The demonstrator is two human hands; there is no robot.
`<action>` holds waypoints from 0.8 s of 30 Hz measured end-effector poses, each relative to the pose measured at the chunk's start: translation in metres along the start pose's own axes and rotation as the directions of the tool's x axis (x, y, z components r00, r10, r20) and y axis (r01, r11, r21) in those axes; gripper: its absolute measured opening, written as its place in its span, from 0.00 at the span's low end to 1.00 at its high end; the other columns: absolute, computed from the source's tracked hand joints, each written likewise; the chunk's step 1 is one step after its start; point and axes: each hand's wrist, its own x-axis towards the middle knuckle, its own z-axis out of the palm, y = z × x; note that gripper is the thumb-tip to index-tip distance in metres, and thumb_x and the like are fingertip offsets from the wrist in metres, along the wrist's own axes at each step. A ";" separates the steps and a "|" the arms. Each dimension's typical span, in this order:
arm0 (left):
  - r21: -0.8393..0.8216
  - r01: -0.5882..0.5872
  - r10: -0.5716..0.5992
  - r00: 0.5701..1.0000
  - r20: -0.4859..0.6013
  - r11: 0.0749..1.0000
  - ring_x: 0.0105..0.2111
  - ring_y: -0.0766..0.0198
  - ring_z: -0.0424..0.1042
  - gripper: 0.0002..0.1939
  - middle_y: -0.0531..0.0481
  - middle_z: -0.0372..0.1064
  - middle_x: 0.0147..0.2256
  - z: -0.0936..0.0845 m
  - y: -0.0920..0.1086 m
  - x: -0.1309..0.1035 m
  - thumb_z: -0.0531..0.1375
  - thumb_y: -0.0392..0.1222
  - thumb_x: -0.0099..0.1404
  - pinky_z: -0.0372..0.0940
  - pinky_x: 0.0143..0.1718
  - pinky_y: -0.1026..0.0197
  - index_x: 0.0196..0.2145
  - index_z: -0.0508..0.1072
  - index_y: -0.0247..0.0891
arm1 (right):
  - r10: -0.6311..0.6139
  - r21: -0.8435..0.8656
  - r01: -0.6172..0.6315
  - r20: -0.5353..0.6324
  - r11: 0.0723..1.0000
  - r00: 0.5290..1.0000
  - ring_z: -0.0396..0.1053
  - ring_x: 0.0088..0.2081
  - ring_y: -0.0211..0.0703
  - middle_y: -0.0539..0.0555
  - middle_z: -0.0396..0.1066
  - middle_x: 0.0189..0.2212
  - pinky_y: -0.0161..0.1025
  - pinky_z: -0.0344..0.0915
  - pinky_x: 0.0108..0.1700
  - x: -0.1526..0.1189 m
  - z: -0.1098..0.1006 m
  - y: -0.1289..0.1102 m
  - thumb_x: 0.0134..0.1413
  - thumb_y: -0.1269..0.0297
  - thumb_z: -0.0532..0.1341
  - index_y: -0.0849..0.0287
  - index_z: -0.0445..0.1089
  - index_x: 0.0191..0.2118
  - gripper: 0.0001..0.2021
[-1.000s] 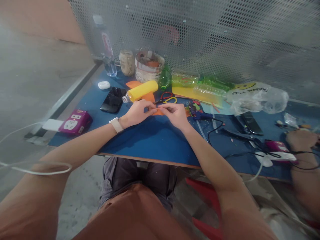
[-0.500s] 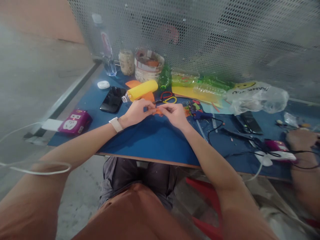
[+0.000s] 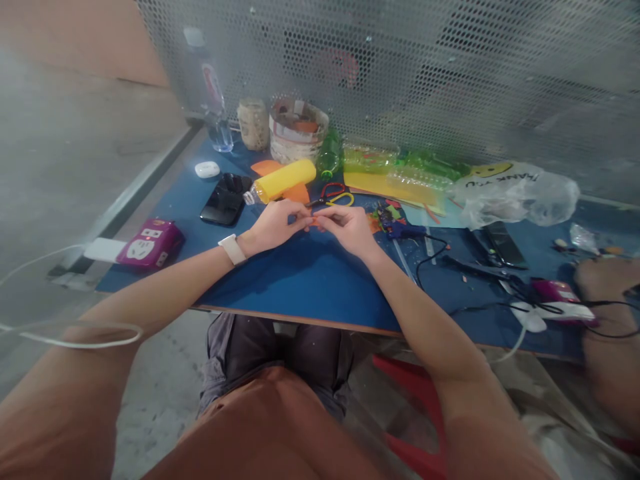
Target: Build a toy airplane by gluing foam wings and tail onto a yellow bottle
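Left hand [image 3: 280, 223]: thumb and fingertips are pinching narrowly at a small, thin orange piece [image 3: 315, 221], apparently paper.
Right hand [image 3: 350, 230]: fingertips are pinching the same piece, nearly meeting the left's.
Orange piece: it is sitting between both grips over the flat blue tabletop [image 3: 300, 287], mostly hidden.
Progress: judged partway; the person is handling the piece, not yet releasing it; what is left cannot be told.
Red-and-yellow-handled scissors [image 3: 326, 199]: lying just beyond the fingers.
Yellow-wrapped clear plastic bottle [image 3: 287, 180]: lying beyond the left hand, its wrap looking done.

Both forearms [image 3: 185, 281] are stretched forward and angled inward; the left hand [image 3: 277, 225] and right hand [image 3: 351, 230] are held close, fingertips [image 3: 300, 210] pinched
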 end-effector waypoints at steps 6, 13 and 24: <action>-0.020 0.010 -0.010 1.000 -0.015 1.000 0.42 0.55 0.88 0.09 0.46 0.93 0.40 0.001 -0.001 0.000 0.74 0.45 0.82 0.81 0.55 0.51 0.41 0.89 0.43 | 0.009 -0.001 -0.009 0.023 1.000 1.000 0.89 0.37 0.53 0.59 0.92 0.39 0.52 0.92 0.48 0.000 -0.001 0.005 0.66 0.28 0.85 0.53 0.96 0.47 0.30; -0.018 -0.010 0.010 1.000 -0.017 1.000 0.43 0.55 0.91 0.10 0.46 0.94 0.43 0.001 0.002 -0.002 0.71 0.47 0.84 0.82 0.52 0.53 0.44 0.91 0.42 | 0.007 0.007 -0.007 0.022 1.000 1.000 0.88 0.36 0.54 0.58 0.92 0.38 0.54 0.91 0.46 -0.001 -0.002 0.002 0.63 0.25 0.85 0.52 0.96 0.45 0.31; -0.033 -0.026 0.025 0.999 -0.031 0.999 0.44 0.55 0.92 0.06 0.46 0.94 0.42 0.001 -0.001 0.001 0.74 0.43 0.82 0.85 0.58 0.52 0.45 0.92 0.42 | 0.000 0.002 0.000 -0.004 1.000 1.000 0.88 0.37 0.55 0.57 0.92 0.39 0.56 0.91 0.48 -0.001 0.000 -0.002 0.60 0.27 0.88 0.50 0.95 0.45 0.29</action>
